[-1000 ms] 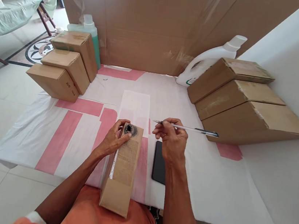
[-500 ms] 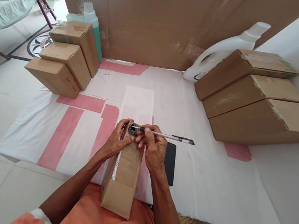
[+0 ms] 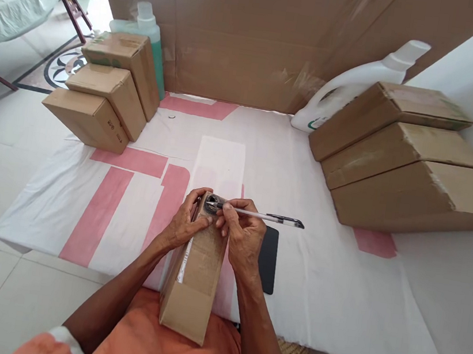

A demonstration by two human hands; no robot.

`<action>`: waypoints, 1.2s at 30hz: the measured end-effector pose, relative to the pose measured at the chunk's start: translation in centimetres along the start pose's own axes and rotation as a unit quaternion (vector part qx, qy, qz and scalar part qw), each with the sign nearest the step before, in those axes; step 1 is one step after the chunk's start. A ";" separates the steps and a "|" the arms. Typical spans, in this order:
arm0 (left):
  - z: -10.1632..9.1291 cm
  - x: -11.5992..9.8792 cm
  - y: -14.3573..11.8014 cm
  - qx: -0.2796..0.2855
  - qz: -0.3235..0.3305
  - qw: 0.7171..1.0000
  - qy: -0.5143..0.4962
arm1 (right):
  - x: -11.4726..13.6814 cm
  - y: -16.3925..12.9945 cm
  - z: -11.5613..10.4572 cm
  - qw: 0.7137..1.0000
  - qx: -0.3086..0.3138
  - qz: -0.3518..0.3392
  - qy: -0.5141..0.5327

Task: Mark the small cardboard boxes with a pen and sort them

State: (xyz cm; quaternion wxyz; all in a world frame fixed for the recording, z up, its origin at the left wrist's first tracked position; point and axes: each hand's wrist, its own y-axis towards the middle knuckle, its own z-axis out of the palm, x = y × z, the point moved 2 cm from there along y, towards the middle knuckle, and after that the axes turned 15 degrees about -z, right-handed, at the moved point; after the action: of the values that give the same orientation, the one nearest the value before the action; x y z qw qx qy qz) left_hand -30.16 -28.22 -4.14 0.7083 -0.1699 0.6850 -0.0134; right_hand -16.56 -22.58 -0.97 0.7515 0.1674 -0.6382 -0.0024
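on the box end, right hand pinches a pen (left hand grips box).

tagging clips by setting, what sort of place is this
Probably a home floor used as a makeshift packing spot. A white and pink cloth is spread on floor tiles, with stacked boxes on both sides, a cardboard sheet behind, and a detergent jug.

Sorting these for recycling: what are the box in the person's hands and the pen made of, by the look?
The box looks like brown corrugated cardboard, matte, with a dark scribbled patch on top and a glossy strip, probably clear tape, along one edge. The pen appears to be clear plastic with a dark cap end; the right hand holds it, the left hand steadies the box.
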 end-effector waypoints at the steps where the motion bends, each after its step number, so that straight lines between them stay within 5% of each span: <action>1: 0.0 0.0 0.0 -0.001 0.001 1.000 0.000 | 0.1 0.0 0.0 1.000 0.006 0.003 -0.005; 15: -0.3 0.2 0.2 0.004 0.019 1.000 -0.002 | 0.9 -0.3 -0.6 0.995 0.077 0.023 -0.051; 24: -0.4 0.3 0.3 0.005 0.013 1.000 -0.004 | 1.0 -0.1 -2.5 0.994 0.005 0.011 -0.106; 30: -0.5 0.1 0.2 0.009 0.006 1.000 -0.003 | 0.4 3.9 -2.3 0.995 -0.045 -0.058 -0.062; 33: -0.7 0.1 0.1 0.011 -0.005 1.000 -0.010 | -0.9 6.6 -3.5 0.978 -0.040 -0.044 -0.201; 36: -0.9 0.2 0.0 0.013 -0.010 1.000 -0.021 | -2.8 7.6 -5.3 0.927 0.010 0.011 -0.374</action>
State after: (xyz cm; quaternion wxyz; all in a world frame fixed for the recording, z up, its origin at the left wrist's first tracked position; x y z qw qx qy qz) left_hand -31.04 -28.45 -4.31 0.7244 -0.1673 0.6682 -0.0260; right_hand -13.65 -13.48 -2.44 0.4566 0.1553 -0.8746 -0.0500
